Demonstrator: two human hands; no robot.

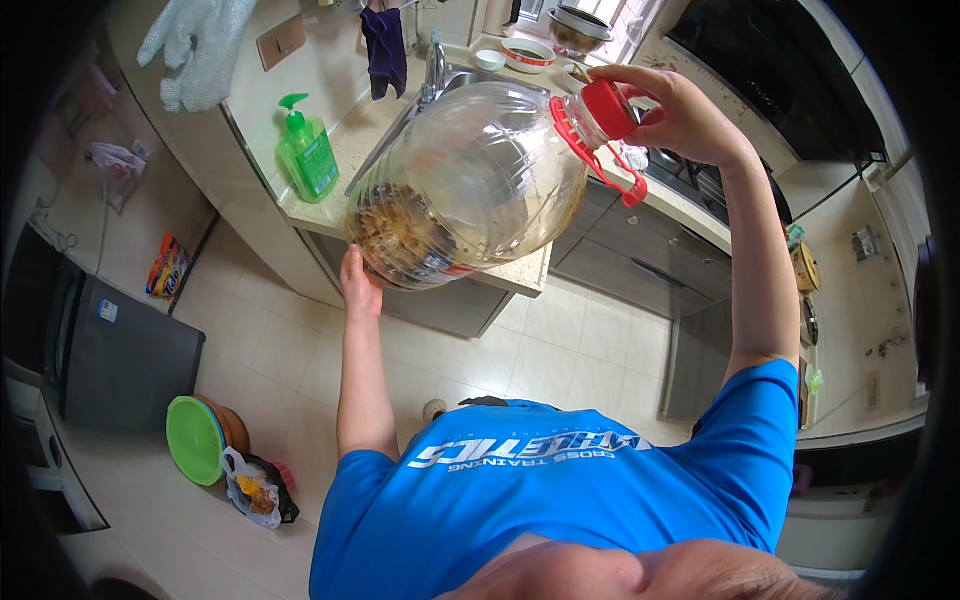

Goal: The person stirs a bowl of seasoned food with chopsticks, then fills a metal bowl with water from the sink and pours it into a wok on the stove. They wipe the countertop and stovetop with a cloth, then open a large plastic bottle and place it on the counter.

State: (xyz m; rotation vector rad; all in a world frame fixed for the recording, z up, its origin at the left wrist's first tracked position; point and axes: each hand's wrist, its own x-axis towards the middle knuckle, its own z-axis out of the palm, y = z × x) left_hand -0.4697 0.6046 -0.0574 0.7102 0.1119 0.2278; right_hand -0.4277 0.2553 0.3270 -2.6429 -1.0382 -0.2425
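A large clear plastic jug [487, 157] is held tilted in front of me, its neck up to the right. Brown material [405, 229] shows through its ribbed wall near the base. My left hand [363, 289] is against the lower end of the jug, with part of its fingers hidden behind the plastic. At the other end, the fingers of my right hand [686, 116] grip the red screw cap [602, 110] on the neck. A red carrying handle [592, 157] hangs from the collar just below the cap.
Behind the jug are a steel sink [469, 77] and faucet [435, 71]. A green pump bottle [310, 154] stands on the counter [529, 274] at left. Bowls [528, 55] sit farther back. Green basin [196, 441] and plastic bags [255, 487] are on the floor.
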